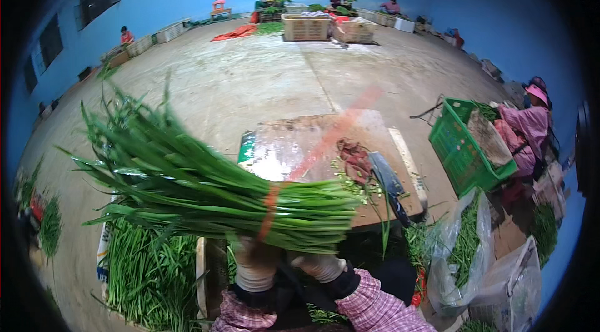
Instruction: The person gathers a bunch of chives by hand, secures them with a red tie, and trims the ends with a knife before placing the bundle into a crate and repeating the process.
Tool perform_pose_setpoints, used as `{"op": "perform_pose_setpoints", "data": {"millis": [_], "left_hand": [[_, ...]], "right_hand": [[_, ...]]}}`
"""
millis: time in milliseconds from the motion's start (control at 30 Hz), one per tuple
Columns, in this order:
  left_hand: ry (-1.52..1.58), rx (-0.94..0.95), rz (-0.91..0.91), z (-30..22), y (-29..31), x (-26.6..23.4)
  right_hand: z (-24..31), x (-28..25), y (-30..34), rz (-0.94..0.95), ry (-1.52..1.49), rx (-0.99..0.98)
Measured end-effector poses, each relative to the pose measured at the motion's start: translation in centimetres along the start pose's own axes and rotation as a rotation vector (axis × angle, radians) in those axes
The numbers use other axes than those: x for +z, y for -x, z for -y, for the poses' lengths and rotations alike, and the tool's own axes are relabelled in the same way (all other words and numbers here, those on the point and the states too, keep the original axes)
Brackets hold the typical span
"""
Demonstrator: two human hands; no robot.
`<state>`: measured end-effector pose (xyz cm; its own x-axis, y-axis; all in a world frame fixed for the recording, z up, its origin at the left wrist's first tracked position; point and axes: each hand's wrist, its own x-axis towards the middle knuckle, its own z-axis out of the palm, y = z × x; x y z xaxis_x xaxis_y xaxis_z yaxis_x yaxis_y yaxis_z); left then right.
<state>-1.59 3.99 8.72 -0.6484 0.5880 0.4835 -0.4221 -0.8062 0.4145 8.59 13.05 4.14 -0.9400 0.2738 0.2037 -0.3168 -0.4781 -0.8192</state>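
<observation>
A thick bunch of garlic chives (206, 182) lies sideways in front of me, leafy ends to the left, cut stems to the right. A red-orange band (270, 210) circles its stem part, and a blurred red strip (337, 129) slants away from it to the upper right. My gloved left hand (253, 260) grips the bunch from below, near the band. Under the stem end, my gloved right hand (320, 266) is closed against the bunch. The fingers of both hands are largely hidden behind the stems.
A worn board (400, 144) beyond the bunch carries a dark-bladed knife (389, 176), a reddish bundle (354, 160) and stem scraps. Loose chives (150, 269) fill the lower left. At right are a plastic bag (447, 269), a green crate (459, 144) and a person (528, 123). Others sit farther off.
</observation>
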Motion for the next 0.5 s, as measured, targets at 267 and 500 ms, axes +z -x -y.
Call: {"op": "perform_pose_setpoints", "data": {"millis": [267, 500], "left_hand": [[0.227, -0.643, -0.092, 9.6, 1.2, 10.2], [0.072, -0.587, 0.409, 19.6, 7.8, 21.1]], "right_hand": [[7.8, -6.3, 8.0, -0.127, -0.175, -0.7], [19.9, -3.1, 20.7, -0.62, 0.414, -1.204]]}}
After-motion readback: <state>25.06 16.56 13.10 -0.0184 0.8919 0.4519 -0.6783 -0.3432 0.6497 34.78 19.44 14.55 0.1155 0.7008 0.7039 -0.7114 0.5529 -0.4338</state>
